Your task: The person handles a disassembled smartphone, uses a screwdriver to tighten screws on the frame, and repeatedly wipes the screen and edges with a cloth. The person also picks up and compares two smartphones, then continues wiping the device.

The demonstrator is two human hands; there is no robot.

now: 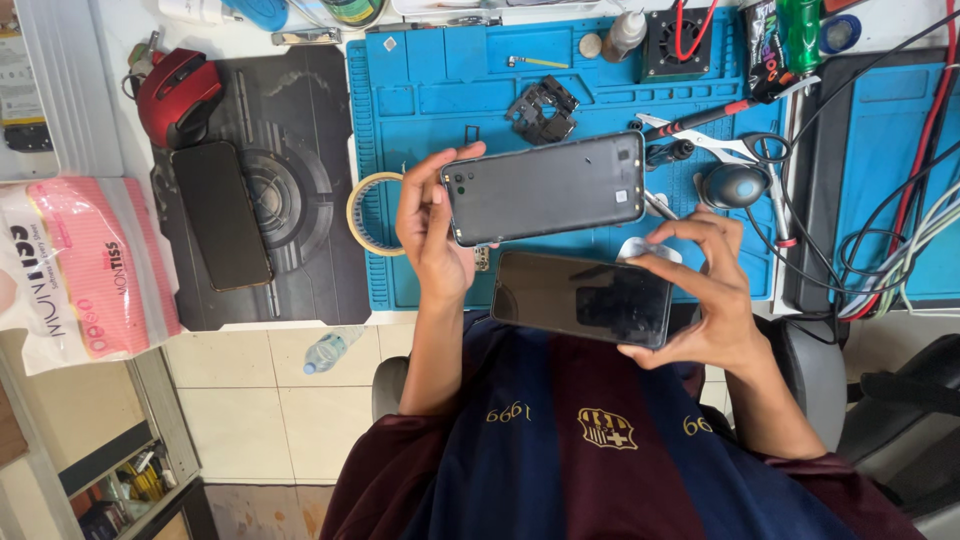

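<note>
My left hand point(432, 232) has its grip pinched on one short end of a dark grey phone back cover point(545, 187), held flat above the blue repair mat point(430, 90). My right hand point(703, 300) has its grip clamped on a black phone screen point(582, 298), glossy, near the table's front edge. A pink-and-white plastic package point(80, 265) lies at the left edge.

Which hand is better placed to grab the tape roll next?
Probably the left hand: it holds the back cover right beside the tape roll, while the right hand holds the phone farther away.
</note>
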